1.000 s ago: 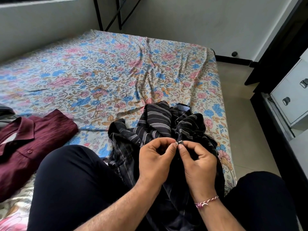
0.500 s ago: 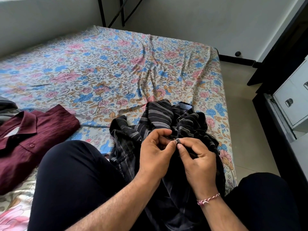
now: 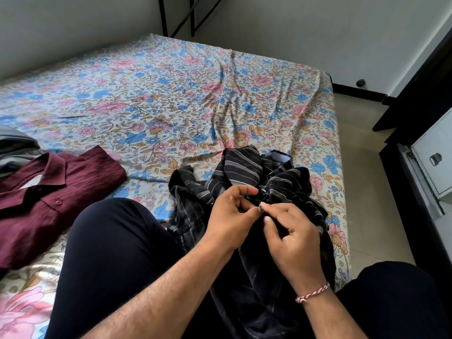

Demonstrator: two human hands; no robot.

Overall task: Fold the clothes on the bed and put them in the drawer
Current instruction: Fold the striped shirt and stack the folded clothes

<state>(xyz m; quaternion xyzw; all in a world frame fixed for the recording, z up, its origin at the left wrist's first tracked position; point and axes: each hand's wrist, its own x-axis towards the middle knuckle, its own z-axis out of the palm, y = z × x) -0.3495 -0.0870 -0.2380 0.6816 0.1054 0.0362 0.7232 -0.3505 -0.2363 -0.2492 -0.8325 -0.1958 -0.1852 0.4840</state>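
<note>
A crumpled black shirt with grey stripes lies between my knees at the near right of the bed. My left hand and my right hand meet over its front, and the fingertips of both pinch the dark cloth at one small spot. A folded maroon shirt lies flat on the bed to my left. White drawer fronts with metal handles stand at the right edge of the view.
My legs in dark trousers rest on the floral bedsheet. A grey garment peeks in at the far left. Bare floor runs between the bed and the dark cabinet frame on the right.
Both hands stay pinched on the same spot of the striped shirt, with small finger movements. The view has shifted slightly.
</note>
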